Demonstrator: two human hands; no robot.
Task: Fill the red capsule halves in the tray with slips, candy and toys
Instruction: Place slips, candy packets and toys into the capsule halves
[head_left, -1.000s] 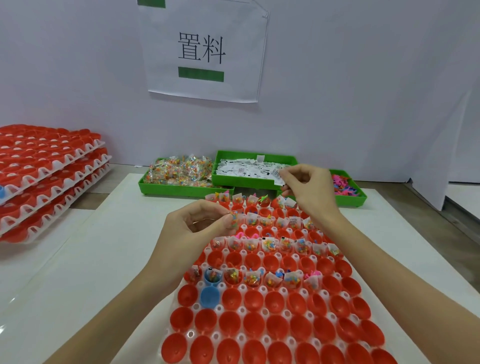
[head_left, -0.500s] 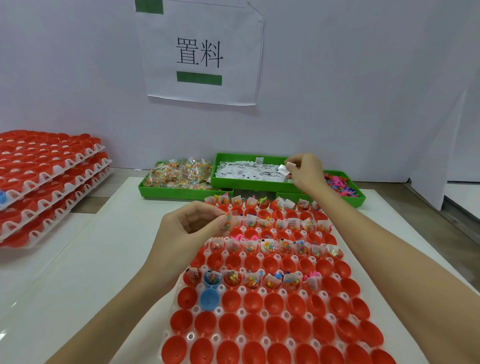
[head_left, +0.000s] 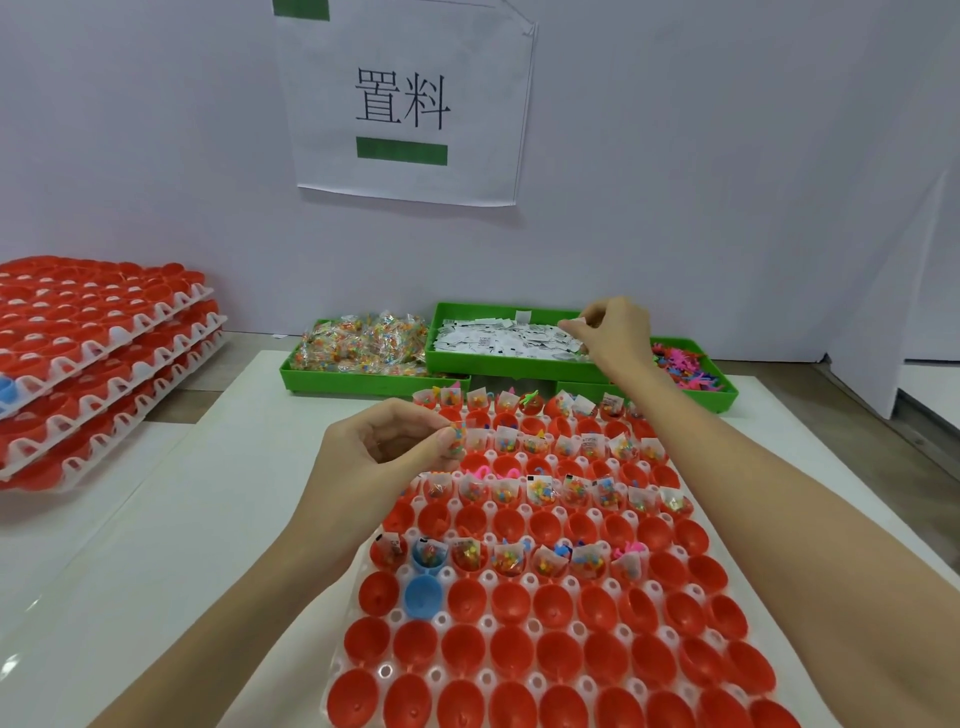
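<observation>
White table (head_left: 218, 519) against a white wall with a posted paper sign (head_left: 405, 104); stacked trays of red halves (head_left: 98, 353) at left. Tray of red capsule halves (head_left: 550, 623) centre, far rows filled. Left hand (head_left: 384, 447) pinches a candy packet (head_left: 458, 436) over the tray; right hand (head_left: 613, 332) pinches a slip (head_left: 569, 326) in the green slip bin (head_left: 498, 366).

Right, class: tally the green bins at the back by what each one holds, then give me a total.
Candy bin: 1
Slip bin: 1
Toy bin: 1
Total: 3
</observation>
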